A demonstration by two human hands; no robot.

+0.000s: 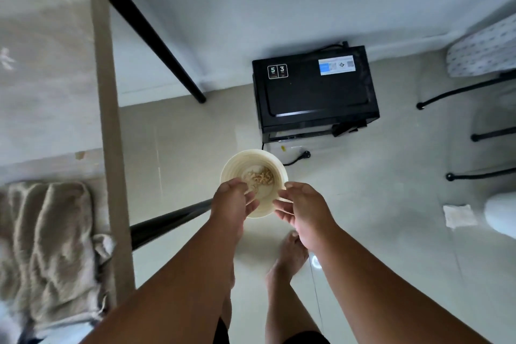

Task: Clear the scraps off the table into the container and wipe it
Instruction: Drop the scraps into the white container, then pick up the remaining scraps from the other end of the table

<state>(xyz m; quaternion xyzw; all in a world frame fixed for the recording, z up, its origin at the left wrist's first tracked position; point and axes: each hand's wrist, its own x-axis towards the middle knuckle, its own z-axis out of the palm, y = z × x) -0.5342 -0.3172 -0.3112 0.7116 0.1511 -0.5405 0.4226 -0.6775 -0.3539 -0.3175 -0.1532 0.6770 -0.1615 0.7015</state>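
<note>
Bowl: cream, round, held up over the floor, just right of the bench edge.
Scraps: small tan bits in the bottom of the bowl.
Left hand: at the near left rim, fingers curled, pinching over the scraps.
Right hand: at the near right rim, fingers curled round it, holding the bowl.
Towel: beige, crumpled on the bench, well left of the bowl.
Microwave: black, on the floor past the bowl, plug lying loose.
Tissue: white, flat on the floor, far right.
Bare foot: under the hands.
</note>
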